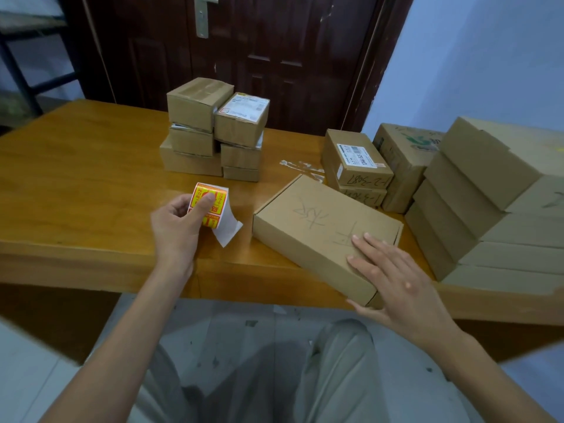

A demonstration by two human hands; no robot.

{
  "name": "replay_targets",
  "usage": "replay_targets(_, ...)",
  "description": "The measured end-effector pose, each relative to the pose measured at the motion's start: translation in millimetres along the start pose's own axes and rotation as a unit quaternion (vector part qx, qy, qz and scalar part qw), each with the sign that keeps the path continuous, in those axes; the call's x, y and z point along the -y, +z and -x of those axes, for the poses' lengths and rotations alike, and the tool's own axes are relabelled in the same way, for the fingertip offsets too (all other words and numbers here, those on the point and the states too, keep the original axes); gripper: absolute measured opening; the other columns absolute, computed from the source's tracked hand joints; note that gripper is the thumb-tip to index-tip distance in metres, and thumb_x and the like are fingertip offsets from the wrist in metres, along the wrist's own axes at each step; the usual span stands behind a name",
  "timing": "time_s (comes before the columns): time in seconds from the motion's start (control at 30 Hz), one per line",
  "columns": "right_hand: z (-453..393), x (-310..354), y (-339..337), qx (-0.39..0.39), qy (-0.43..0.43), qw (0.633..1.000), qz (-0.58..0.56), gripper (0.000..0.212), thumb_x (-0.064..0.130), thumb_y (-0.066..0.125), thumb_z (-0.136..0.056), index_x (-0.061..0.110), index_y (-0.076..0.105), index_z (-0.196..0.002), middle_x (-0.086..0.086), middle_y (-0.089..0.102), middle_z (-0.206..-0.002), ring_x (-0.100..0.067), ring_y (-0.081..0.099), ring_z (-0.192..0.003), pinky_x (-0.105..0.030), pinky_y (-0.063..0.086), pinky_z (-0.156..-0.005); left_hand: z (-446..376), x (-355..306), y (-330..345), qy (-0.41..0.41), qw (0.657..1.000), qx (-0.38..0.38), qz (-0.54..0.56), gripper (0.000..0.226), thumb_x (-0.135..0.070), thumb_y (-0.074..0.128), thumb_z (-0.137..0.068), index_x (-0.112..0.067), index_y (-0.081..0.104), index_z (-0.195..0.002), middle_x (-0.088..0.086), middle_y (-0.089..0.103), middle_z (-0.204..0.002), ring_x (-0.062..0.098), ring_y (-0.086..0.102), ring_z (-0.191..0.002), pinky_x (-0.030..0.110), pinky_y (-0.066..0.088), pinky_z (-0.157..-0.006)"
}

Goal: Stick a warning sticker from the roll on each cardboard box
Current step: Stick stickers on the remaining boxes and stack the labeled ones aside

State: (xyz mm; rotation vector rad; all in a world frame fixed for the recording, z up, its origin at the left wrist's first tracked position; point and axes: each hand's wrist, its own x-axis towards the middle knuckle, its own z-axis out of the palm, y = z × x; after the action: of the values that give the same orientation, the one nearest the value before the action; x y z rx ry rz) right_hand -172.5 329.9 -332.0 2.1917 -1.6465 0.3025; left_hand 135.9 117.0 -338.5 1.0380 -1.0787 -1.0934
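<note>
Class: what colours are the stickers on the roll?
Orange-red and yellow on white backing; sticker roll, head view.

Wooden table (91, 166), dark door (274, 50) behind.

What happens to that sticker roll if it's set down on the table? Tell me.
The sticker roll, gripped in the left hand, is round, so on its curved side it would probably roll. Its loose white backing tail looks floppy and may drag or unwind. It seems light.
</note>
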Motion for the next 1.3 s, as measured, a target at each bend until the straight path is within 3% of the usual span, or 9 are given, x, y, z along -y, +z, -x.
replay_targets(0.13,-13,8,-35,-0.14,0.085,0.969,-0.183,0.077,0.051,0.079,-0.08,0.016,0.051,-0.143,0.013,0.057,-0.149,0.0,0.053,-0.136,-0.021,0.048,-0.107,0,0,-5,0.002,0.999,0.006,0.035,0.012,-0.033,0.08,-0.09,-0.021,0.079,-0.092,-0.006,0.079,-0.084,0.007,0.071,-0.078,0.02,0.056,-0.069)
replay_targets(0.27,-68,-2,-64,-0.245,0.308,0.836,-0.382,0.044,0.048,0.061,-0.087,0.025,0.06,-0.124,0.035,0.06,-0.11,0.013,0.057,-0.098,-0.01,0.045,-0.081,-5,-34,-10,0.089,0.996,0.009,0.014,0.016,-0.029,0.077,-0.093,-0.013,0.076,-0.096,-0.014,0.076,-0.078,-0.001,0.066,-0.073,0.015,0.053,-0.067)
replay_targets(0.5,-127,-23,-22,0.037,0.47,0.543,-0.695,0.034,0.051,0.061,-0.102,0.028,0.065,-0.127,0.0,0.083,-0.098,-0.012,0.079,-0.081,-0.031,0.063,-0.07,-16,-99,3,0.222,0.969,0.054,-0.096,0.015,-0.039,0.078,-0.091,-0.024,0.077,-0.095,-0.006,0.076,-0.089,0.007,0.069,-0.087,0.02,0.054,-0.073)
replay_targets(0.57,-135,-29,-5,0.078,0.475,0.56,-0.674,0.039,0.054,0.06,-0.101,0.024,0.067,-0.125,-0.002,0.082,-0.097,-0.015,0.079,-0.082,-0.034,0.063,-0.076,-14,-97,5,0.242,0.956,0.064,-0.155,0.012,-0.036,0.08,-0.09,-0.025,0.078,-0.092,-0.012,0.074,-0.088,0.004,0.064,-0.088,0.021,0.051,-0.069)
replay_targets(0.73,-157,-46,8,0.182,0.424,0.773,-0.434,0.054,0.07,0.051,-0.099,0.023,0.076,-0.11,-0.001,0.08,-0.085,-0.019,0.075,-0.073,-0.031,0.058,-0.064,-7,-75,10,0.196,0.956,0.107,-0.191,0.013,-0.034,0.082,-0.089,-0.022,0.079,-0.087,-0.012,0.075,-0.076,0.003,0.07,-0.075,0.024,0.054,-0.063)
replay_targets(0.87,-156,-41,-2,0.085,0.383,0.916,-0.083,0.048,0.074,0.052,-0.097,0.037,0.078,-0.11,0.008,0.073,-0.093,-0.017,0.069,-0.089,-0.042,0.059,-0.083,-4,-68,20,0.174,0.959,0.129,-0.184,0.02,-0.039,0.082,-0.089,-0.02,0.08,-0.085,-0.006,0.078,-0.076,0.014,0.075,-0.071,0.028,0.059,-0.063)
replay_targets(0.97,-151,1,-19,-0.108,0.27,0.938,-0.189,0.039,0.06,0.054,-0.101,0.04,0.066,-0.133,0.009,0.065,-0.12,-0.006,0.068,-0.097,-0.041,0.061,-0.081,-7,-63,31,0.16,0.956,0.141,-0.2,0.025,-0.044,0.081,-0.088,-0.023,0.077,-0.076,-0.007,0.075,-0.07,0.011,0.072,-0.066,0.03,0.057,-0.06)
replay_targets(1.2,-161,81,-6,-0.126,0.132,0.948,-0.26,0.054,0.048,0.068,-0.096,0.034,0.056,-0.148,0.011,0.054,-0.143,-0.01,0.048,-0.132,-0.034,0.058,-0.092,5,-62,44,0.016,0.97,0.211,-0.12,0.03,-0.043,0.074,-0.093,-0.015,0.08,-0.088,0.001,0.079,-0.079,0.005,0.065,-0.067,0.021,0.049,-0.062)
replay_targets(1.3,-165,78,4,-0.156,0.16,0.934,-0.279,0.057,0.043,0.073,-0.095,0.031,0.055,-0.148,0.01,0.061,-0.136,-0.01,0.052,-0.127,-0.035,0.058,-0.091,7,-70,34,-0.015,0.957,0.259,-0.126,0.028,-0.043,0.067,-0.098,-0.019,0.082,-0.101,-0.001,0.081,-0.095,0.009,0.074,-0.093,0.029,0.056,-0.091)
